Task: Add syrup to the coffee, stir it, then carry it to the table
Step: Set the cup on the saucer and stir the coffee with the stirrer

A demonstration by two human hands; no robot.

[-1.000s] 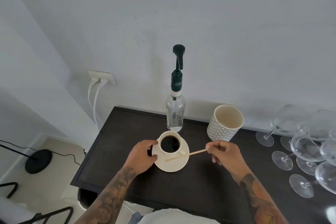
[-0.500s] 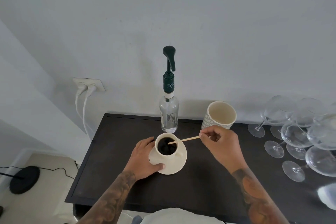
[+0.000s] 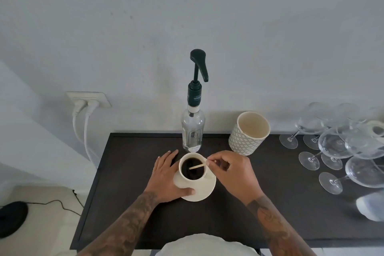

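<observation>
Head view: syrup bottle (image 3: pixel 192 129), patterned cup (image 3: pixel 248 134), wine glasses (image 3: pixel 336 143) behind coffee cup (image 3: pixel 192 169).

Stirrer (image 3: pixel 197 166) in coffee (image 3: pixel 192 169) (cup (image 3: pixel 187 181) steadied)

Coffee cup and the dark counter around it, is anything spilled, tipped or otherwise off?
No spill shows. The coffee cup sits upright on its saucer, left hand steadying it, right hand holding the wooden stirrer in the coffee. The syrup bottle stands upright behind.
</observation>
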